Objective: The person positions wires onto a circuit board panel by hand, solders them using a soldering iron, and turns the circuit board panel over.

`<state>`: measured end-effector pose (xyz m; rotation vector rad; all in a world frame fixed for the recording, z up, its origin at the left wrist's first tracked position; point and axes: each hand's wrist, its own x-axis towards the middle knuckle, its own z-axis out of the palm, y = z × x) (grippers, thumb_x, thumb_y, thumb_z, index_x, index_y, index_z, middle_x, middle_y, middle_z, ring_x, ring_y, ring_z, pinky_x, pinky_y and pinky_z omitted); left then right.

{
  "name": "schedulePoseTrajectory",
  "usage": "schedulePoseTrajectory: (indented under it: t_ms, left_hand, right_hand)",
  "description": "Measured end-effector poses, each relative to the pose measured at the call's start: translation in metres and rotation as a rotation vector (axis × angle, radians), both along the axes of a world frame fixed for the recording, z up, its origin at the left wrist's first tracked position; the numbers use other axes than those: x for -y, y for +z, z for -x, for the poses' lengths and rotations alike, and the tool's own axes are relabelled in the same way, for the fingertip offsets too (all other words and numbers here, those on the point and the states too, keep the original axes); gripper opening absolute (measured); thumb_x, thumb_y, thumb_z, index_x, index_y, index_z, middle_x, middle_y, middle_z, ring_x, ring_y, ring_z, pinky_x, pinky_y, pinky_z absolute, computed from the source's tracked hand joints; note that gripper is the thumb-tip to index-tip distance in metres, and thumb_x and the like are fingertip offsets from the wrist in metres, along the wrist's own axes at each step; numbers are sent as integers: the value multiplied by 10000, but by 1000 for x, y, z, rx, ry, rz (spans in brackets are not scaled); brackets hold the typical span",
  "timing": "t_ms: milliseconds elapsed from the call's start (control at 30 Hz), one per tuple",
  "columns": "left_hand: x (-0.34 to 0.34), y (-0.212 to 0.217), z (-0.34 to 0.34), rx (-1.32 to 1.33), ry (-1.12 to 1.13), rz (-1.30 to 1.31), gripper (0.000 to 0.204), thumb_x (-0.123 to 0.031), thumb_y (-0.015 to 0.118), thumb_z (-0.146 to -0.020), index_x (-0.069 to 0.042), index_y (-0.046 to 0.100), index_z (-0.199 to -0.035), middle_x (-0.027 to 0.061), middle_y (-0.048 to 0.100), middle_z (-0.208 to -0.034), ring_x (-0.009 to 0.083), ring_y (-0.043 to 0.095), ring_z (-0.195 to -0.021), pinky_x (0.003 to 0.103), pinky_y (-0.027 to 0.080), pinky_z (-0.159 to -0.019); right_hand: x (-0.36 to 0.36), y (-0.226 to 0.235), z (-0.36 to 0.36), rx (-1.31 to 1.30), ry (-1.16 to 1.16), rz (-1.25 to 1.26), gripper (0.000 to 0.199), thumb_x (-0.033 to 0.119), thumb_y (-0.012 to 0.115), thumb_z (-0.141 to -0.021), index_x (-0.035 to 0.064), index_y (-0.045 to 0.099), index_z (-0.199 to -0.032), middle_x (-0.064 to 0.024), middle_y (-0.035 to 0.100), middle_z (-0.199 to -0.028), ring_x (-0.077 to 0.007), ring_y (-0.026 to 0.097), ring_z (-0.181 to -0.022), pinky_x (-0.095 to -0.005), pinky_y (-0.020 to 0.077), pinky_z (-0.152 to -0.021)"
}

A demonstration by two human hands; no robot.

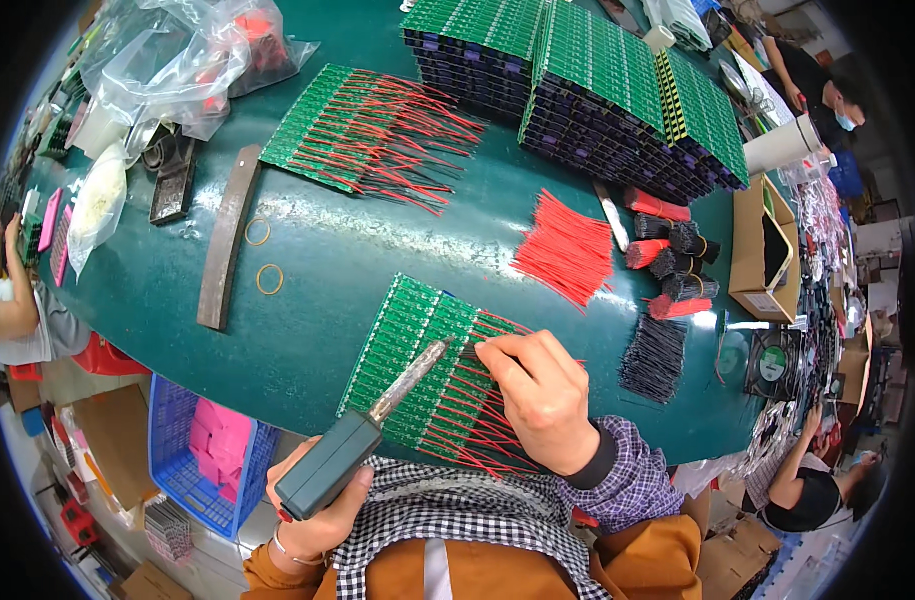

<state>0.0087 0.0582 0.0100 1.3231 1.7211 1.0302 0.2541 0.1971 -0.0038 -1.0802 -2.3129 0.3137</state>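
Head view looks down on a big dark green table (307, 300). The left hand (312, 505) sits low by the table edge, with its fingers curled tight round the grey handle of a soldering iron (377, 425). It grips the handle far back, most likely because the metal end gets hot. The iron slants up and to the right, and its tip comes down on a row of green circuit boards (407, 360) right in front of the person. The right hand (547, 400) rests on those same boards. Its thumb and first finger are pinched shut on a thin dark wire end (469, 350), close beside the iron tip. The other fingers are bent in. It looks as if the wire is held still there so the hot tip can meet it.

Thin red wires (472, 415) fan out from the boards under that hand. A loose bunch of red wires (567, 250) lies near, up and to the right, within easy reach. Further back lies another row of boards with red wires (367, 135). Tall stacks of boards (577, 80) stand at the far side. A long brown bar (227, 235) and two rubber bands (264, 255) lie to the left.
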Motion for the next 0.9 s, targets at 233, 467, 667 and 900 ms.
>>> schedulePoseTrajectory:
  t_ms: [233, 467, 667, 900]
  left_hand:
    - [-1, -3, -1, 4, -5, 17, 277, -22, 804, -759, 36, 753, -1026, 173, 735, -949, 281, 727, -790, 343, 573, -719]
    - [-8, -6, -2, 1, -46, -5, 242, -8, 805, -777, 25, 757, -1011, 147, 733, -944, 273, 729, -793, 348, 580, -727]
    - [-10, -4, -3, -17, -62, 9, 235, -2, 811, -772, 20, 757, -999, 133, 726, -923, 267, 724, -789, 345, 578, -723]
    - [-12, -4, -2, -63, -96, 1, 239, -6, 815, -760, 26, 753, -989, 141, 721, -911, 278, 717, -763, 350, 573, -698]
  right_hand:
    - [-2, -1, 6, -59, -44, 8, 337, -101, 704, -667, -10, 741, -990, -91, 695, -928, -256, 657, -789, -356, 539, -631]
    - [-4, 0, 5, -47, -37, 31, 342, -95, 697, -671, -1, 742, -996, -93, 692, -932, -260, 657, -795, -358, 545, -640]
    - [-4, 1, 5, -36, -35, 39, 350, -91, 688, -673, -1, 736, -1008, -94, 690, -937, -260, 658, -805, -358, 552, -647]
    - [-4, 1, 6, -37, -40, 41, 339, -90, 680, -676, -1, 735, -999, -94, 694, -946, -261, 661, -811, -357, 555, -650]
